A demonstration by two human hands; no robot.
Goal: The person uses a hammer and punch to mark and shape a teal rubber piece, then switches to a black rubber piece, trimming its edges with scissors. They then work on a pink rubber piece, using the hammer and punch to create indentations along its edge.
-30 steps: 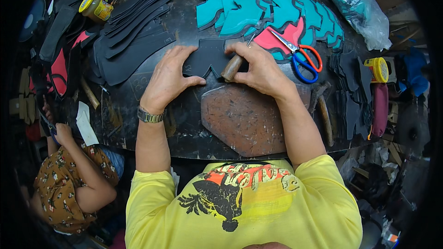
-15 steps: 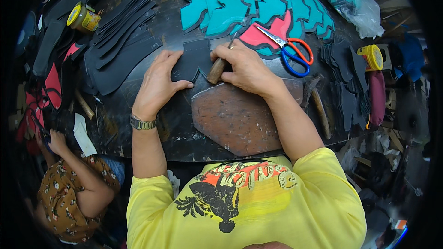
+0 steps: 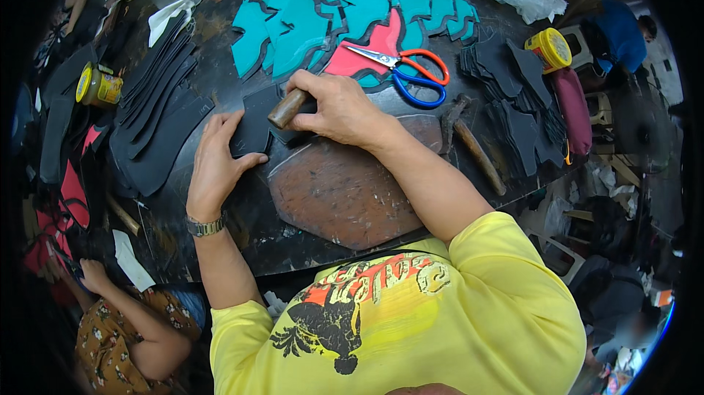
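Note:
A small black sheet piece (image 3: 253, 120) with a cut-out edge lies flat on the dark worktable. My left hand (image 3: 215, 164) rests at its left side, thumb spread away from the fingers, touching the piece's edge. My right hand (image 3: 337, 109) is closed around the thick wooden handle of a tool (image 3: 288, 108), held at the piece's right side; its working end is hidden by my hand. Just beyond lie a pink cut piece (image 3: 367, 58) and scissors (image 3: 407, 72) with red and blue handles, on overlapping teal pieces (image 3: 293, 36) with black borders.
A worn brown board (image 3: 345, 197) lies near me, with a wooden-handled hammer (image 3: 477, 153) to its right. Black cut pieces are stacked left (image 3: 158, 131) and right (image 3: 513, 109). Yellow-labelled jars stand left (image 3: 99, 87) and right (image 3: 548, 50). Another person (image 3: 136, 329) works at lower left.
The view has shifted, so the table's things sit further left. My right hand has turned the tool, its handle end now pointing left and raised over the black piece. The left hand stays beside the piece.

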